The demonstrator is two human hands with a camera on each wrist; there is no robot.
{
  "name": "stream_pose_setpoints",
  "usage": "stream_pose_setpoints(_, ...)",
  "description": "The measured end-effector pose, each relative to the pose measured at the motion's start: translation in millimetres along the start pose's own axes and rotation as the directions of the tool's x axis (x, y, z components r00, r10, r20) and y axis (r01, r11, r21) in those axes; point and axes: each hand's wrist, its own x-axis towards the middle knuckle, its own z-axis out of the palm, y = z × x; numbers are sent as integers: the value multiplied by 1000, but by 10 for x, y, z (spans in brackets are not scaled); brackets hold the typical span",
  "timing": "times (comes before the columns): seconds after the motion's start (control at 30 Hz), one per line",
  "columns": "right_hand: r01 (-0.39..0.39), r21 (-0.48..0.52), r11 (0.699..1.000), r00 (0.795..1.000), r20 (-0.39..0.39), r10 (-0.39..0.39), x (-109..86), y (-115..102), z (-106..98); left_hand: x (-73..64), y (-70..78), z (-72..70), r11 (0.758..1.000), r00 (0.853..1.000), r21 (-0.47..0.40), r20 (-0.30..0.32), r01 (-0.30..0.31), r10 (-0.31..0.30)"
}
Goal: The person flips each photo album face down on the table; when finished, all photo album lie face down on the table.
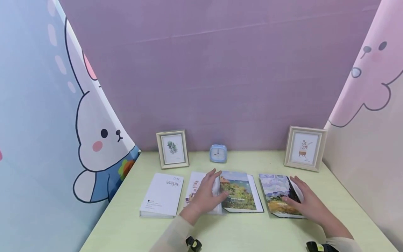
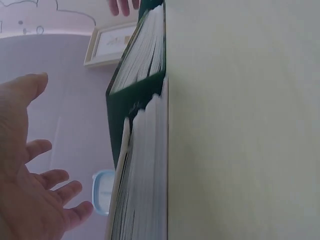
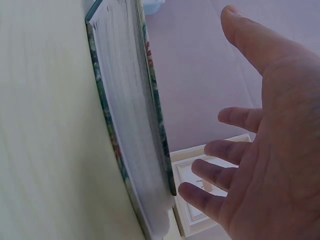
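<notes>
My left hand [image 1: 204, 196], fingers spread, hovers over a pale photo album with a pink drawing [image 1: 192, 187] and the left edge of a photo album with a seaside landscape cover [image 1: 239, 192]. The left wrist view shows a gap between that hand and the albums, whose green spine [image 2: 120, 120] and page edges face the camera. My right hand [image 1: 310, 206] is held above the right side of a photo album with a painted field cover [image 1: 275, 190]. In the right wrist view its fingers are extended, apart from the album's page block [image 3: 125, 100].
A white album with dark lettering [image 1: 163, 194] lies at the left of the pale green table [image 1: 233, 232]. Along the back stand a leaf picture frame [image 1: 173, 148], a blue alarm clock [image 1: 218, 153] and a potted-plant picture frame [image 1: 304, 148]. Printed cloth walls surround the table.
</notes>
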Motion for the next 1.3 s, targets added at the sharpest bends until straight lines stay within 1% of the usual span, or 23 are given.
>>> stream_pose_setpoints(0.03, -9, 5, 1000, 1000, 5, 9, -6, 6, 6, 5, 18, 17, 1000, 1000, -10, 5, -3, 3)
stream_pose_setpoints(0.17, -21, 19, 1000, 1000, 9, 21, -26, 25, 22, 29, 72, 95, 999, 999, -2, 29, -42, 42)
stream_pose_setpoints(0.37, 7, 23, 1000, 1000, 12, -8, -38, 63, 33, 53, 169, 203, 998, 997, -2, 57, -59, 59)
stream_pose_setpoints(0.53, 24, 22, 999, 1000, 10, -25, -51, 109, 47, 81, 276, 307, 999, 995, 1, 97, -35, 35)
stream_pose_setpoints(0.63, 37, 17, 999, 999, 10, -37, -60, 120, 51, 103, 320, 370, 1000, 993, -14, 119, -16, 18)
stream_pose_setpoints(0.9, 81, -3, 997, 997, 7, -81, -70, 137, 55, 163, 398, 527, 999, 991, -49, 135, -13, 20)
stream_pose_setpoints(1.0, 83, -15, 996, 997, 9, -82, -67, 140, 55, 179, 432, 574, 999, 990, -45, 144, -9, 15)
stream_pose_setpoints(1.17, 77, -20, 997, 997, 25, -77, -60, 158, 62, 192, 513, 616, 999, 989, -28, 146, 20, -15)
stream_pose_setpoints(1.3, 70, -33, 997, 997, 30, -69, -59, 178, 69, 204, 580, 640, 999, 989, -42, 149, 32, -26)
